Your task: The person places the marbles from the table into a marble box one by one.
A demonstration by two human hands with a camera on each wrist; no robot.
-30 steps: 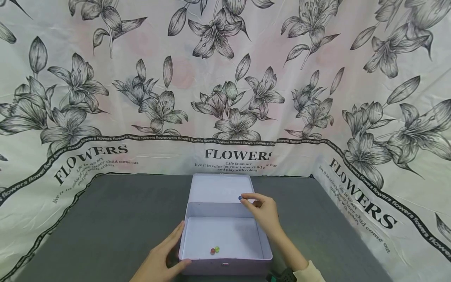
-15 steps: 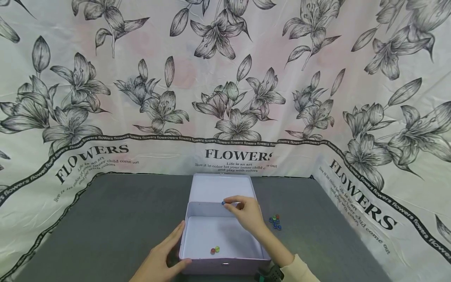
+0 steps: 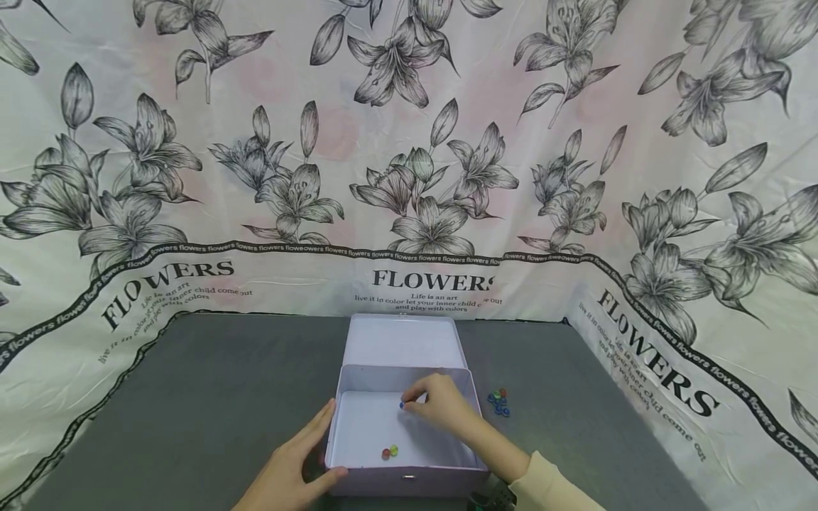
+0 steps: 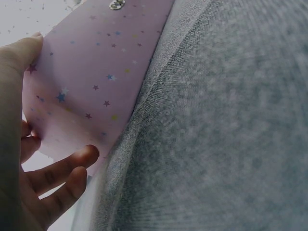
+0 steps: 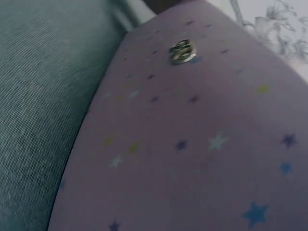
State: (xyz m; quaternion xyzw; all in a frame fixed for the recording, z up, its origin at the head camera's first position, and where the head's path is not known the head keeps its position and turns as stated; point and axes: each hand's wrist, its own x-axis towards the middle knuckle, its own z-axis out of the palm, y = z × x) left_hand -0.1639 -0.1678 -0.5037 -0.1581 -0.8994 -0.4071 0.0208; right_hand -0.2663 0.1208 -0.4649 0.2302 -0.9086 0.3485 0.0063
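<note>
A lilac box (image 3: pixel 377 485) with a white inside stands in front of me, its lid (image 3: pixel 402 341) tipped back. My right hand (image 3: pixel 444 406) is inside the box and pinches a small blue marble (image 3: pixel 402 405) between thumb and fingertips, over the floor. Near the front wall lie a red marble (image 3: pixel 386 454) and a yellow-green marble (image 3: pixel 393 450), side by side. My left hand (image 3: pixel 290 465) rests at the box's front left corner, fingers along the left side and thumb by the front rim. In the left wrist view its fingers (image 4: pixel 62 173) are relaxed beside the star-printed wall.
Several marbles (image 3: pixel 499 409), mostly blue with a green and a red one, lie on the grey cloth (image 3: pixel 243 397) right of the box. A metal clasp (image 5: pixel 183 52) sits on the box front. Behind hangs a flower-printed curtain (image 3: pixel 428 177).
With the blue marble, my right hand has moved left from beside the lid, then down into the box. The marbles on the right have come into view. My left hand has stayed put.
</note>
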